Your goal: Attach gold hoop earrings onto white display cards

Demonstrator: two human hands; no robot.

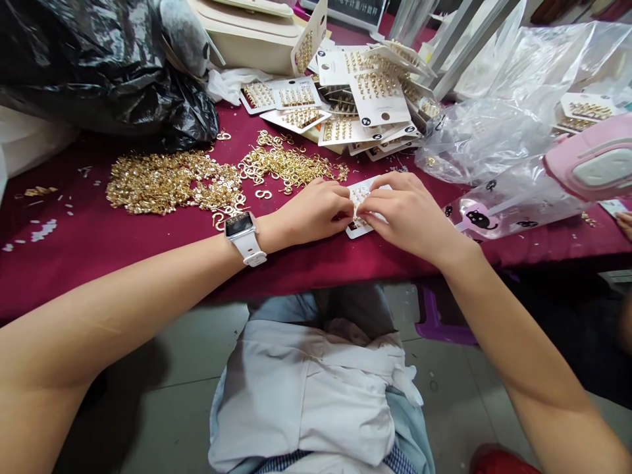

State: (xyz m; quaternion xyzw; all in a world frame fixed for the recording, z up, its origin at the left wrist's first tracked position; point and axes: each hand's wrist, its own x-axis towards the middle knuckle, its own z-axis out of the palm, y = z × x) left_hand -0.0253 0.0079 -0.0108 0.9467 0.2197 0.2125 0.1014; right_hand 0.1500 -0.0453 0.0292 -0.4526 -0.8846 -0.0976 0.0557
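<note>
A small white earring card (360,225) with gold studs lies on the maroon tablecloth (123,263), held between my hands. My left hand (311,212), with a white-strapped smartwatch (243,236) on its wrist, pinches the card's left side. My right hand (405,214) presses its fingertips onto the card's upper right part. The fingers hide most of the card. To the left lie a heap of loose gold earring parts (172,181) and a spread of gold hoop earrings (281,164). A pile of filled earring cards (368,99) stands beyond my hands.
A black plastic bag (103,72) bulges at the far left, and a clear plastic bag (498,138) holds more cards at the right. A pink object (592,158) rests on it. Another person's hand (625,225) shows at the right edge. A cream box (251,33) stands at the back.
</note>
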